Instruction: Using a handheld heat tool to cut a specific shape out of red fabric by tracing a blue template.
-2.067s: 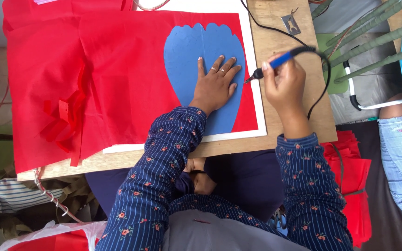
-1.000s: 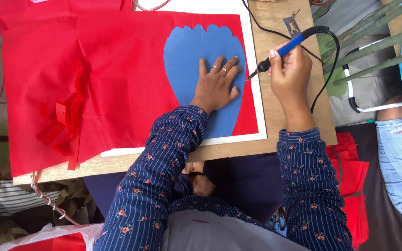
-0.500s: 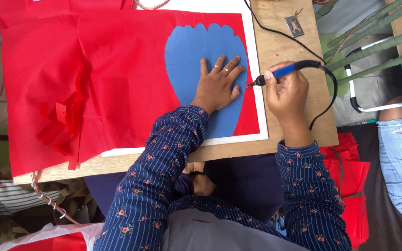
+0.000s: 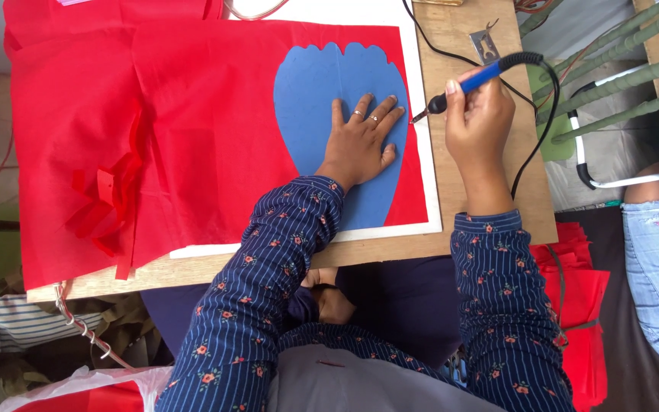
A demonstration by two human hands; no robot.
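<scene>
1. From the head camera, the left hand (image 4: 361, 140) lies flat and open, fingers spread, pressing on a blue scalloped template (image 4: 322, 91) that sits on red cloth (image 4: 192, 130).
2. The right hand (image 4: 479, 114) is closed around a blue-handled corded hot tool (image 4: 473, 78), its dark tip just beside the template's right edge, near the left hand's fingertips. Whether the tip actually touches the cloth is hard to make out.
3. The tool's black cord (image 4: 532, 130) loops behind the right wrist and runs off the top of the picture.
4. The cloth lies on a white board (image 4: 419, 99) on the wooden worktop (image 4: 490, 206); its left part is bunched and folded, and it runs past the top edge.
5. Both forearms in striped, flowered sleeves (image 4: 268, 259) cover the template's lower end.
6. At the right edge, another person's leg in light jeans (image 4: 657, 267) is cut off; more red fabric (image 4: 581, 305) lies below the worktop, partly hidden.
</scene>
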